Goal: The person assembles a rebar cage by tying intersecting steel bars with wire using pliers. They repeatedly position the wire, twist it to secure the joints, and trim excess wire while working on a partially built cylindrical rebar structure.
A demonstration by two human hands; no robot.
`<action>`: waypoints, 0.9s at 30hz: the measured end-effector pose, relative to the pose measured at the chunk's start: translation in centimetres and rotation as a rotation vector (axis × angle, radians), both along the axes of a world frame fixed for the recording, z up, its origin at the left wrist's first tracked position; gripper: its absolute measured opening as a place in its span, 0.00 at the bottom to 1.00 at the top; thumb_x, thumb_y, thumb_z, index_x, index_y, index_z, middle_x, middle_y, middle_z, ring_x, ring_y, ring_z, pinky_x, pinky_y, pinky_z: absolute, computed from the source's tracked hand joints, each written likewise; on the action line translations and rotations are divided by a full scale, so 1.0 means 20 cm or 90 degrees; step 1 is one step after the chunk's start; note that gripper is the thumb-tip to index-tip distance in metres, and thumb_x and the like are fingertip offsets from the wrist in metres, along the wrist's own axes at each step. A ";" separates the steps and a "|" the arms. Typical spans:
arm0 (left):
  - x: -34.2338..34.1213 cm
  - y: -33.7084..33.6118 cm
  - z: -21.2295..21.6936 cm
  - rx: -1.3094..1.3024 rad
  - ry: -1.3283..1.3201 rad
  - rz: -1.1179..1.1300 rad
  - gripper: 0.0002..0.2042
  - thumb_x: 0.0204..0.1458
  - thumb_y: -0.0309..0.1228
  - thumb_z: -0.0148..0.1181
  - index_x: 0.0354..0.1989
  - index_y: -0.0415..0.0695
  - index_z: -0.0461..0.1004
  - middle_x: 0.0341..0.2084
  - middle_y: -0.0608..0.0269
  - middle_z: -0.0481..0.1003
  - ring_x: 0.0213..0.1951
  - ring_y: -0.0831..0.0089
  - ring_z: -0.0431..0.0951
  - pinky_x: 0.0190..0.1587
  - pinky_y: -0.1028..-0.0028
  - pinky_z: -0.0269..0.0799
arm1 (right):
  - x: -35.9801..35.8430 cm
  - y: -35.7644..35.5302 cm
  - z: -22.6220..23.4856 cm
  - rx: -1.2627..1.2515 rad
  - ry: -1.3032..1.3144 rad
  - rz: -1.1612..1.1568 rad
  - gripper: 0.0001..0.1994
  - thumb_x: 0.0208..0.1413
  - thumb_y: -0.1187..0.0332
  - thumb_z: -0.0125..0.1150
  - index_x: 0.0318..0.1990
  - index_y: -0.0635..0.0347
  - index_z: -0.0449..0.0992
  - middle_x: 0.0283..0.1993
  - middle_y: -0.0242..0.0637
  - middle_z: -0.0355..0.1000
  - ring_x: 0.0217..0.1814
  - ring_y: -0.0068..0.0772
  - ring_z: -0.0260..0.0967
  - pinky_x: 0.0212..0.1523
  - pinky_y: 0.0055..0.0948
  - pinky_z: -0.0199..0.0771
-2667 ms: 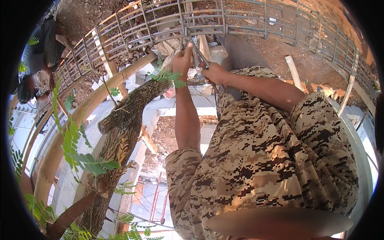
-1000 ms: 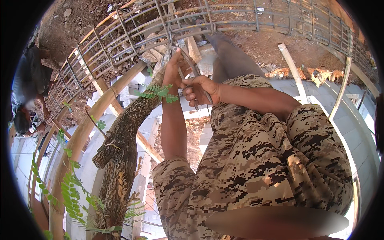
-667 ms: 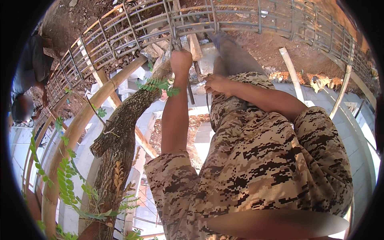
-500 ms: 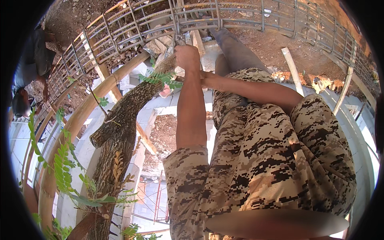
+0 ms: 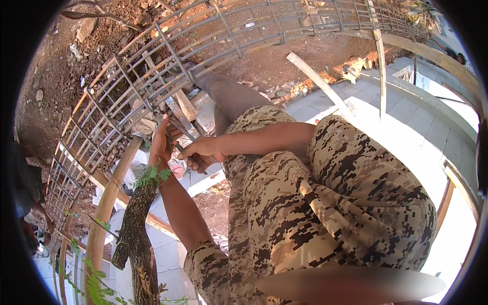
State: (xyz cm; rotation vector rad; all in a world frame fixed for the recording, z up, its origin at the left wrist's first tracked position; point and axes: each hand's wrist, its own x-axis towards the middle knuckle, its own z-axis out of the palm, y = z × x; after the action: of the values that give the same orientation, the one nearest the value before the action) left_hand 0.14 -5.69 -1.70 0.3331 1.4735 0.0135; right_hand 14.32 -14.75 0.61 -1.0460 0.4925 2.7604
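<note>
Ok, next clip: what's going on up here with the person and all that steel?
A person in a camouflage shirt is working on a curved cage of steel reinforcing bars above bare soil. The left hand is raised, open, against the bars at one crossing. The right hand grips a thin dark tool whose tip reaches that same spot. A rough tree trunk with green leaves and a bamboo pole stand just below the hands.
</note>
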 end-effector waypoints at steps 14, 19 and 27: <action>0.20 -0.06 -0.44 0.034 0.249 0.054 0.14 0.55 0.35 0.49 0.22 0.39 0.69 0.15 0.61 0.67 0.15 0.64 0.66 0.18 0.63 0.61 | 0.04 -0.14 0.00 0.264 -0.335 0.157 0.26 0.49 0.42 0.58 0.35 0.60 0.74 0.30 0.37 0.69 0.33 0.30 0.67 0.33 0.36 0.63; 0.24 -0.04 -0.46 0.157 0.293 -0.013 0.17 0.53 0.37 0.49 0.24 0.33 0.73 0.17 0.54 0.71 0.16 0.61 0.71 0.18 0.61 0.64 | 0.01 -0.10 0.02 0.291 -0.485 0.344 0.21 0.50 0.53 0.65 0.26 0.66 0.73 0.27 0.45 0.73 0.27 0.34 0.73 0.25 0.40 0.72; 0.13 -0.12 -0.03 -0.002 -0.274 0.445 0.26 0.61 0.54 0.52 0.45 0.38 0.70 0.37 0.59 0.77 0.39 0.66 0.77 0.45 0.66 0.70 | 0.10 -0.01 0.04 -0.120 0.178 -0.188 0.12 0.55 0.62 0.68 0.28 0.56 0.71 0.22 0.27 0.64 0.21 0.24 0.61 0.27 0.28 0.65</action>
State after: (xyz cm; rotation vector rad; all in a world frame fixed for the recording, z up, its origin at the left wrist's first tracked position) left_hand 2.74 -8.17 -2.33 -0.1955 1.0964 0.6074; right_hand 16.28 -14.87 1.47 -0.5610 0.8814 2.6367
